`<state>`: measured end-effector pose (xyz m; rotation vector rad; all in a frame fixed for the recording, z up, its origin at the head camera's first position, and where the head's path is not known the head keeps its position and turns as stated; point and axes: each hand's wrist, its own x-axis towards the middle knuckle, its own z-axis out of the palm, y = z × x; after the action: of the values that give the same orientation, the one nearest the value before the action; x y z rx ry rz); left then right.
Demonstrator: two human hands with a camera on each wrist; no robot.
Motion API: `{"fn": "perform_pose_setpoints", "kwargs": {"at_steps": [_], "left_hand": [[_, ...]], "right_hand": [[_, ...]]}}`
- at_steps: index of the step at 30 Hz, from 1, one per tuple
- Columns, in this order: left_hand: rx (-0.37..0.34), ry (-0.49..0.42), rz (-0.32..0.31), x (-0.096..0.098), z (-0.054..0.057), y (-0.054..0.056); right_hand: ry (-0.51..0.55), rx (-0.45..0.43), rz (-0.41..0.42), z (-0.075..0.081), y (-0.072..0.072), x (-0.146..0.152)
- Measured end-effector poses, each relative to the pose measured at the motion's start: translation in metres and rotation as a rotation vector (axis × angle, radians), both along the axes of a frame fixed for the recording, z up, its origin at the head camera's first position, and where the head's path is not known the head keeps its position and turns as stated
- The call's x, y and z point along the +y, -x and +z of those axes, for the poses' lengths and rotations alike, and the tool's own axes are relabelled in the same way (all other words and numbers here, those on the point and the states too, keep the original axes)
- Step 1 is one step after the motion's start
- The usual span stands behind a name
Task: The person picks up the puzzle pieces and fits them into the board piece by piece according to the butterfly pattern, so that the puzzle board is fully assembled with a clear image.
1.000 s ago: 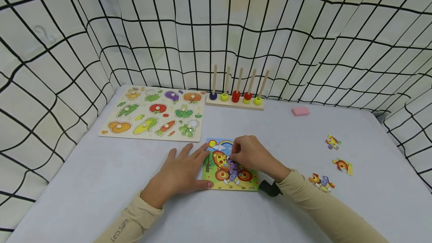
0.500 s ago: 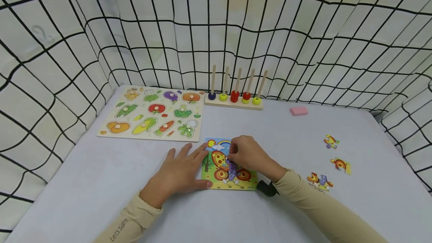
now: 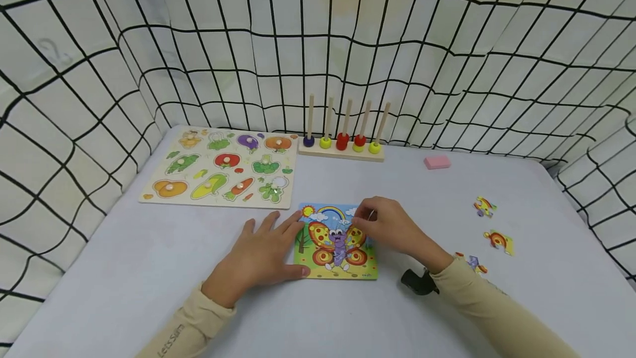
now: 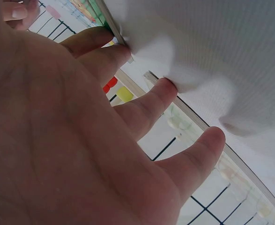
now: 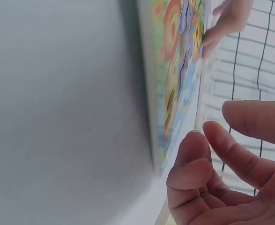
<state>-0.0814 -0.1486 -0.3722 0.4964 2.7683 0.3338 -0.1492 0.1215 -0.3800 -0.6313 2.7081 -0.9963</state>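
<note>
A square butterfly puzzle board [image 3: 318,270] lies flat on the table. The butterfly's face and wings show on it, while its upper right corner is partly behind my right hand. My left hand [image 3: 259,253] lies with spread fingers along the board's left edge, the thumb at the lower left corner. My right hand [image 3: 392,225] is over the upper right corner, its fingers loosely bent. In the right wrist view, the fingers of the right hand [image 5: 235,164] hold nothing. Loose puzzle pieces lie to the right: one [image 3: 484,207], another [image 3: 499,242], and a third [image 3: 474,264] partly behind the right forearm.
A vegetable peg puzzle [image 3: 290,195] lies at the back left. Beside it stands a wooden peg rack [image 3: 342,152] with coloured beads. The pink block [image 3: 437,162] sits at the back right. Black netting [image 3: 318,30] rises behind and at both sides.
My right hand has moved from the middle of the puzzle to the right, and the butterfly's face is uncovered. My left hand stays at the board's edge. The right sleeve now covers part of one loose piece.
</note>
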Motion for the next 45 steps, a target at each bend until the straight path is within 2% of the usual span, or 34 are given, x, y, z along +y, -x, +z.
{"fn": "perform_pose_setpoints", "kwargs": {"at_steps": [12, 20, 25, 34, 40, 45], "left_hand": [[0.007, 0.007, 0.011, -0.004, 0.0, -0.002], [0.013, 0.007, 0.008, -0.005, -0.002, -0.002], [0.013, -0.012, -0.01, -0.001, -0.002, 0.0], [-0.003, 0.005, -0.001, 0.002, -0.002, 0.002], [-0.01, 0.008, 0.001, 0.0, -0.001, 0.0], [0.0, 0.011, -0.001, 0.0, 0.0, 0.0]], "right_hand": [[0.014, 0.073, -0.057, 0.003, 0.002, 0.054], [0.0, 0.094, -0.137, -0.004, 0.009, 0.102], [-0.032, 0.116, -0.199, -0.002, 0.01, 0.133], [-0.076, 0.072, -0.281, -0.003, 0.018, 0.175], [-0.112, 0.047, -0.278, -0.005, 0.027, 0.2], [-0.15, 0.085, -0.235, -0.003, 0.035, 0.215]]}}
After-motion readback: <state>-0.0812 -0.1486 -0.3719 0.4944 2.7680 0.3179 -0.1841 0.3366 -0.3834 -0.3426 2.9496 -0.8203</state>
